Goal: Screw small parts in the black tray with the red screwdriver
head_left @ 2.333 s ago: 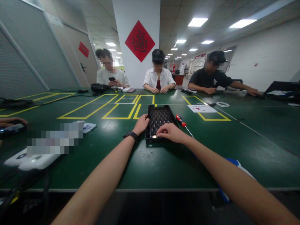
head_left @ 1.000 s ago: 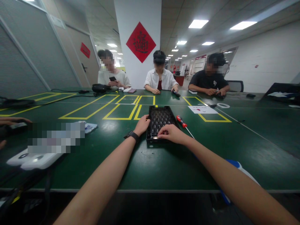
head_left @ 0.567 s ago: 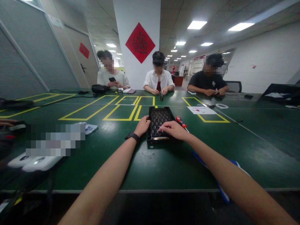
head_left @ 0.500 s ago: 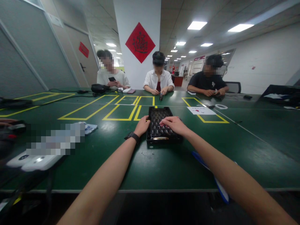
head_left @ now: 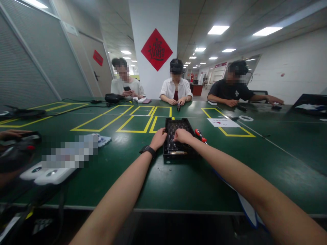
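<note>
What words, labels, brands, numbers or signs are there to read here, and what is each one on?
No text reads surely enough to quote.
Red diamond sign on the pillar: stylised black characters, unclear.
Red door sign: too small.
White paper on the table: blurred print.
Black shirt: white chest mark, too small.
Dark item at lower left: white lettering, blurred.
Black tray: none visible.

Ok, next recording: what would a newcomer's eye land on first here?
Probably the red diamond sign, high on the white pillar behind the seated people. Next, the black tray on the green table, with the left hand at its left edge and the right hand over it. The red screwdriver stands out just right of the tray.
</note>
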`<action>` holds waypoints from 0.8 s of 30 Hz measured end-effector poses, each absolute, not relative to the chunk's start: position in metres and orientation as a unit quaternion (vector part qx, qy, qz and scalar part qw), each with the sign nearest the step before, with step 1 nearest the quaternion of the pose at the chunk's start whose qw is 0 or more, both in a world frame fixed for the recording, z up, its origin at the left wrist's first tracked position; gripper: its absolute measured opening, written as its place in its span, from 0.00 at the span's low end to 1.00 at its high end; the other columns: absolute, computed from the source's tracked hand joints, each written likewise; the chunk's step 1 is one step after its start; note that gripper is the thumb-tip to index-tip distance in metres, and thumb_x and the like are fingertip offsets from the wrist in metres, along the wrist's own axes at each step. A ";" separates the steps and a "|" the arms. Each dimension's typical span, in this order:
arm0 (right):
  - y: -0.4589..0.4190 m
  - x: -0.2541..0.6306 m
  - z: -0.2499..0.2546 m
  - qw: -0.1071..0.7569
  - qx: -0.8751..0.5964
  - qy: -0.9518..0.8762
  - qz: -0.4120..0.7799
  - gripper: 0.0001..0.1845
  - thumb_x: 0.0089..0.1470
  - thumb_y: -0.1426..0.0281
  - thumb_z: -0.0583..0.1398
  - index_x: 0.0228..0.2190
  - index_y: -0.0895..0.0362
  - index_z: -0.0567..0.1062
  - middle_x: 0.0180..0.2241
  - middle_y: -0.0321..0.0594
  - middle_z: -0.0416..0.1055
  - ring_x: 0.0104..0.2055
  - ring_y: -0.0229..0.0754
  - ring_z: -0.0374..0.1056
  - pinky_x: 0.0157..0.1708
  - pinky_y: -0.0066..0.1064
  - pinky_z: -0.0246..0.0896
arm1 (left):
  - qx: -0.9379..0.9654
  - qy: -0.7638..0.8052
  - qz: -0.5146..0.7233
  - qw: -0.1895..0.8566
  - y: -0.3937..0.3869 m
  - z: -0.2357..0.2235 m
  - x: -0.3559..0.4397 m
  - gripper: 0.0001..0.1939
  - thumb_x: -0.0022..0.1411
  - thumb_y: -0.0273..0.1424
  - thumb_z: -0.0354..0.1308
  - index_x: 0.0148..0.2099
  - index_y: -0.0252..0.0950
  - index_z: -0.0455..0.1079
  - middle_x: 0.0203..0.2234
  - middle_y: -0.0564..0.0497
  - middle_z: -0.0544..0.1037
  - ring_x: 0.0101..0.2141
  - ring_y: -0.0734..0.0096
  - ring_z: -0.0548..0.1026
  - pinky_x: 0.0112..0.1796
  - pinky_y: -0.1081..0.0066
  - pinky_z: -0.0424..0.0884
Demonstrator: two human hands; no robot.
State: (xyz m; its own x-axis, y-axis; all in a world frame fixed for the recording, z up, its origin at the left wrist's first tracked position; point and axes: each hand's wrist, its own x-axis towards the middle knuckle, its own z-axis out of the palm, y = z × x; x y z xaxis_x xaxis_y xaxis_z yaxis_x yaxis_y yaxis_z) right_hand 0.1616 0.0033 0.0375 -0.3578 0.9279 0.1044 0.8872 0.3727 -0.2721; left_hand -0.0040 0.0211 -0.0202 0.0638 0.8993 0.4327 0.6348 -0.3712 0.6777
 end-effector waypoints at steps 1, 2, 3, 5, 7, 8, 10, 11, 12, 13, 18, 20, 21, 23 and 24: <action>0.005 0.161 0.038 0.120 -0.548 -0.822 0.093 0.08 0.37 0.69 0.67 0.24 0.59 0.77 0.27 0.44 0.74 0.30 0.39 0.69 0.28 0.26 0.57 | 0.713 0.538 0.422 0.156 0.021 -0.020 -0.004 0.23 0.56 0.28 0.45 0.54 0.28 0.62 0.50 0.40 0.69 0.49 0.64 0.67 0.52 0.63 0.60; 0.006 0.161 0.039 0.122 -0.541 -0.826 0.101 0.08 0.37 0.71 0.67 0.25 0.59 0.77 0.27 0.43 0.75 0.30 0.39 0.69 0.28 0.26 0.58 | 0.712 0.539 0.422 0.156 0.021 -0.020 -0.004 0.23 0.56 0.28 0.45 0.54 0.27 0.62 0.50 0.40 0.69 0.49 0.63 0.67 0.52 0.63 0.61; 0.007 0.162 0.040 0.125 -0.532 -0.830 0.110 0.08 0.36 0.72 0.67 0.25 0.59 0.78 0.28 0.43 0.75 0.30 0.39 0.69 0.29 0.26 0.58 | 0.712 0.539 0.422 0.156 0.021 -0.020 -0.004 0.23 0.56 0.28 0.46 0.54 0.27 0.62 0.50 0.40 0.69 0.49 0.63 0.67 0.52 0.63 0.61; 0.006 0.162 0.043 0.129 -0.510 -0.840 0.130 0.08 0.38 0.73 0.66 0.27 0.60 0.78 0.28 0.42 0.75 0.31 0.38 0.69 0.30 0.25 0.59 | 0.711 0.538 0.424 0.157 0.021 -0.020 -0.005 0.23 0.56 0.27 0.46 0.54 0.27 0.62 0.49 0.40 0.69 0.48 0.63 0.68 0.51 0.63 0.61; 0.002 0.164 0.046 0.125 -0.478 -0.853 0.170 0.08 0.41 0.72 0.65 0.29 0.60 0.79 0.27 0.41 0.76 0.30 0.37 0.69 0.29 0.24 0.59 | 0.712 0.537 0.425 0.156 0.020 -0.020 -0.005 0.23 0.56 0.27 0.46 0.54 0.28 0.62 0.49 0.40 0.69 0.48 0.63 0.68 0.51 0.63 0.62; -0.001 0.165 0.049 0.117 -0.457 -0.858 0.205 0.09 0.41 0.71 0.64 0.30 0.60 0.79 0.27 0.40 0.76 0.30 0.37 0.69 0.29 0.23 0.59 | 0.712 0.535 0.427 0.155 0.020 -0.020 -0.005 0.23 0.56 0.28 0.46 0.54 0.27 0.62 0.49 0.40 0.69 0.48 0.63 0.68 0.51 0.63 0.62; -0.006 0.168 0.053 0.096 -0.411 -0.862 0.282 0.10 0.42 0.70 0.63 0.30 0.60 0.79 0.27 0.40 0.76 0.29 0.37 0.69 0.29 0.23 0.60 | 0.713 0.534 0.429 0.153 0.020 -0.020 -0.005 0.23 0.56 0.28 0.46 0.53 0.27 0.63 0.49 0.40 0.69 0.48 0.63 0.68 0.51 0.63 0.62; -0.008 0.169 0.054 0.085 -0.392 -0.861 0.312 0.10 0.42 0.69 0.64 0.30 0.60 0.79 0.27 0.40 0.76 0.29 0.37 0.69 0.30 0.24 0.60 | 0.712 0.533 0.430 0.153 0.020 -0.021 -0.005 0.22 0.56 0.28 0.46 0.53 0.27 0.63 0.49 0.40 0.69 0.48 0.63 0.68 0.51 0.63 0.62; -0.011 0.169 0.056 0.074 -0.380 -0.862 0.329 0.11 0.41 0.69 0.64 0.30 0.61 0.79 0.27 0.39 0.76 0.30 0.37 0.69 0.30 0.24 0.60 | 0.712 0.532 0.432 0.153 0.021 -0.021 -0.005 0.22 0.56 0.28 0.46 0.53 0.28 0.63 0.49 0.40 0.69 0.47 0.63 0.68 0.51 0.64 0.62; -0.013 0.169 0.056 0.064 -0.375 -0.863 0.332 0.11 0.40 0.68 0.64 0.30 0.61 0.79 0.28 0.39 0.76 0.30 0.37 0.69 0.31 0.24 0.60 | 0.711 0.531 0.434 0.154 0.021 -0.021 -0.004 0.22 0.56 0.28 0.46 0.53 0.28 0.63 0.48 0.40 0.70 0.47 0.64 0.68 0.51 0.64 0.62; -0.023 0.162 0.055 0.022 -0.367 -0.867 0.337 0.13 0.41 0.67 0.64 0.30 0.61 0.79 0.30 0.39 0.76 0.32 0.37 0.68 0.35 0.24 0.59 | 0.708 0.533 0.437 0.154 0.022 -0.023 -0.004 0.22 0.56 0.28 0.45 0.52 0.29 0.63 0.47 0.42 0.71 0.46 0.65 0.69 0.50 0.64 0.62; -0.024 0.161 0.053 0.015 -0.369 -0.860 0.351 0.13 0.41 0.66 0.63 0.31 0.61 0.79 0.31 0.39 0.76 0.34 0.37 0.69 0.36 0.24 0.59 | 0.708 0.533 0.437 0.152 0.022 -0.022 -0.004 0.22 0.56 0.27 0.46 0.52 0.30 0.63 0.47 0.42 0.71 0.47 0.65 0.69 0.51 0.65 0.62; -0.023 0.160 0.053 0.011 -0.370 -0.857 0.359 0.13 0.41 0.66 0.63 0.31 0.60 0.79 0.32 0.39 0.76 0.34 0.37 0.69 0.37 0.24 0.59 | 0.707 0.534 0.438 0.153 0.021 -0.022 -0.005 0.22 0.56 0.27 0.46 0.52 0.30 0.63 0.47 0.42 0.71 0.47 0.65 0.69 0.51 0.65 0.62; -0.021 0.161 0.052 0.000 -0.367 -0.852 0.373 0.14 0.41 0.65 0.63 0.31 0.60 0.79 0.33 0.39 0.76 0.36 0.38 0.69 0.38 0.24 0.59 | 0.706 0.535 0.438 0.155 0.021 -0.021 -0.005 0.22 0.56 0.27 0.46 0.52 0.30 0.64 0.47 0.42 0.71 0.47 0.65 0.69 0.51 0.64 0.62; -0.019 0.162 0.052 -0.007 -0.364 -0.852 0.377 0.14 0.41 0.65 0.64 0.31 0.60 0.79 0.33 0.39 0.76 0.36 0.38 0.69 0.38 0.24 0.59 | 0.706 0.534 0.438 0.157 0.020 -0.021 -0.005 0.22 0.56 0.27 0.46 0.52 0.30 0.64 0.47 0.42 0.71 0.47 0.65 0.69 0.51 0.64 0.62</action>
State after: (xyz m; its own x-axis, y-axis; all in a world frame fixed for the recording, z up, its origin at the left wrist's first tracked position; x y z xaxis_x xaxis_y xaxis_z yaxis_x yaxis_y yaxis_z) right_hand 0.1623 -0.0192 0.0524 -0.7356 0.6140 -0.2861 0.6249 0.4520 -0.6365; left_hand -0.0045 0.0202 -0.0212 0.0447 0.8912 0.4514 0.6166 -0.3802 0.6894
